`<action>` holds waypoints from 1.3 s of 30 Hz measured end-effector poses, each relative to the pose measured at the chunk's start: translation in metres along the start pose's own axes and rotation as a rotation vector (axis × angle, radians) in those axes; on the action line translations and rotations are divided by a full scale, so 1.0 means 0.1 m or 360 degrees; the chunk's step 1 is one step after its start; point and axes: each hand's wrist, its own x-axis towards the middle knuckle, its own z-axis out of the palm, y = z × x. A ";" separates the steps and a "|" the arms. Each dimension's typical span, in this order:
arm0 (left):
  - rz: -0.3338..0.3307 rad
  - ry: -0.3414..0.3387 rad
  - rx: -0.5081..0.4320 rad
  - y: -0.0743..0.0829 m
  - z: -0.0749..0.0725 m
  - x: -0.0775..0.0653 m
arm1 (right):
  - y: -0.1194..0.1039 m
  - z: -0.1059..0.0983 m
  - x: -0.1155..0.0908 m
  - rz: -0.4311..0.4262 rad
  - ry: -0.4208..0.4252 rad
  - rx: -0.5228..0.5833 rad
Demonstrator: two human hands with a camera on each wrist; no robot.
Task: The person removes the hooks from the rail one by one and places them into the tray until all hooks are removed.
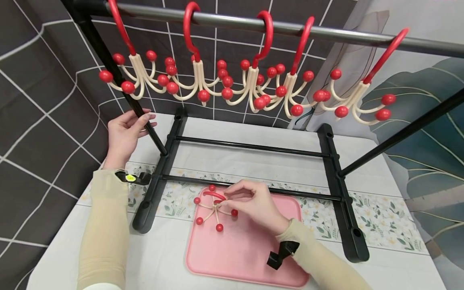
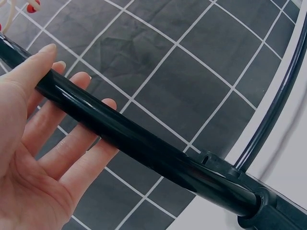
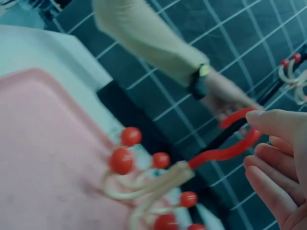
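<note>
My right hand [image 1: 259, 203] pinches the red hook of a cream hanger [image 3: 168, 179] whose several curved arms end in red balls. In the head view, that hanger is over the upper left of a pink tray [image 1: 243, 257]. At the left, my left hand [image 1: 123, 137] holds the slanted black post [image 2: 144, 148] of a rack, thumb on one side and fingers behind. The left wrist view shows those fingers lightly bent against the post. Several matching hangers, such as the leftmost one [image 1: 137, 72], hang by red hooks from the grey top rail [image 1: 224, 19].
Two black feet, left [image 1: 159, 177] and right [image 1: 342, 201], joined by thin crossbars [image 1: 246, 146], stand on a white tabletop [image 1: 156, 257] with a floral strip. A dark gridded cloth [image 1: 40, 133] rises behind and left. Leaf-patterned fabric [image 1: 431, 133] hangs at the right.
</note>
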 end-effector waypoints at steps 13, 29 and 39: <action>-0.0016 0.0002 0.0019 0.02 0.00 -0.01 | -0.72 -0.60 -0.01 -0.0558 0.0396 -0.0251; -0.0015 0.0002 0.0046 0.01 -0.02 -0.02 | -1.82 -1.13 0.04 -0.1238 0.1252 0.0000; -0.0018 0.0004 0.0037 0.02 -0.01 -0.02 | -2.08 -1.53 0.20 -0.0996 0.1576 -0.0341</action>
